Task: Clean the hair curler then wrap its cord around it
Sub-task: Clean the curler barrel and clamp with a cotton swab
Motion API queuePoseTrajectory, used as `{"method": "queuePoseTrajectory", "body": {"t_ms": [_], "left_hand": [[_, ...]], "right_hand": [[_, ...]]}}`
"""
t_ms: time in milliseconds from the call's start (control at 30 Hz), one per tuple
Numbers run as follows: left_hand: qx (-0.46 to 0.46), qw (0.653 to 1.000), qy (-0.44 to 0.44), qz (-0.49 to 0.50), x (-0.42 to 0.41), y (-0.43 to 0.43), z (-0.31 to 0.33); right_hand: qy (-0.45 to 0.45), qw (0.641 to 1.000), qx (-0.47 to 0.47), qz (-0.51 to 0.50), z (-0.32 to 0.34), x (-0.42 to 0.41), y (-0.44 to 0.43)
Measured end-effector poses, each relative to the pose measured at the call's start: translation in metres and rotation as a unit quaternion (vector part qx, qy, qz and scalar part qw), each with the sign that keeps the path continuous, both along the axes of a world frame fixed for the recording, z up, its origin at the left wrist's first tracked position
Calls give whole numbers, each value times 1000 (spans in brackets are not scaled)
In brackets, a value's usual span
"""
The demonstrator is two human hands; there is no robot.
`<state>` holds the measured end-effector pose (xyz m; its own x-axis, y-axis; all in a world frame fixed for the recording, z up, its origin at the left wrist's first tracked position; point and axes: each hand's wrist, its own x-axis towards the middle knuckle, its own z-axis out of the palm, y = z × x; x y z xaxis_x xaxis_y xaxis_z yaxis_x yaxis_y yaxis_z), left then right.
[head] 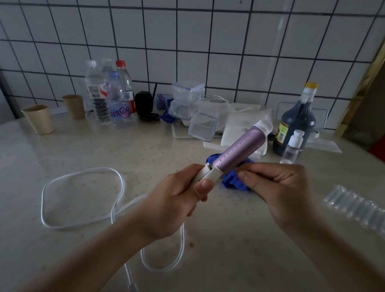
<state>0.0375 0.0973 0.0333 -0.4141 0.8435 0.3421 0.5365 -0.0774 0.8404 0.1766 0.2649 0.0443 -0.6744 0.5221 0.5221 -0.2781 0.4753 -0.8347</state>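
Note:
My left hand (pixel 175 198) grips the white handle of the hair curler (pixel 238 148), whose pink-purple barrel points up and away to the right. Its white tip sits near a dark bottle. My right hand (pixel 280 190) holds a crumpled blue cloth (pixel 232 181) just beside the base of the barrel, fingers curled round it. The curler's white cord (pixel 81 198) runs from under my left hand and lies in loose loops on the counter (pixel 48 238) to the left and below.
At the back stand two paper cups (pixel 38 118), several water bottles (pixel 114 94), clear plastic boxes (pixel 189 105), white wipes packets (pixel 239 126), a dark liquid bottle (pixel 296 120) and a small clear bottle (pixel 293 146). A strip of plastic vials (pixel 362 210) lies at right.

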Motion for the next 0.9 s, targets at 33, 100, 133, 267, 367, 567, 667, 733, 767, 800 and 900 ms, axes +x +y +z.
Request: {"method": "queuePoseTrajectory", "body": {"t_ms": [33,100,133,267,367,567,667,733,767,800,900], "left_hand": [[0,1000,-7,0,0,0,0],[-7,1000,-2,2,1,0,0],[-10,1000,7,4,1,0,0],[-6,1000,7,10,0,0,1],[-3,1000,-21,1,0,0,0],[-5,1000,-21,-4,-4,1,-4],[8,997,-71,-27,-5,1,-5],[8,996,-83,-30,-6,1,-5],[4,997,-78,-29,-6,1,-5],[-1,997,-70,-27,-6,1,-5],[-16,999,-33,-13,-4,1,-4]], "right_hand": [[-10,1000,-7,1,-1,-1,-2],[4,1000,-31,-5,2,-2,4],[21,999,-46,-7,5,0,9],[35,999,-19,-8,10,4,14],[-4,1000,-11,-3,2,0,-3],[47,999,-11,-18,18,7,14],[9,1000,4,10,3,1,-3],[-9,1000,7,2,-4,-2,-4],[-11,1000,9,-6,-4,-2,-2],[-9,1000,14,-16,-3,-1,1],[10,998,26,-61,5,2,11]]}}
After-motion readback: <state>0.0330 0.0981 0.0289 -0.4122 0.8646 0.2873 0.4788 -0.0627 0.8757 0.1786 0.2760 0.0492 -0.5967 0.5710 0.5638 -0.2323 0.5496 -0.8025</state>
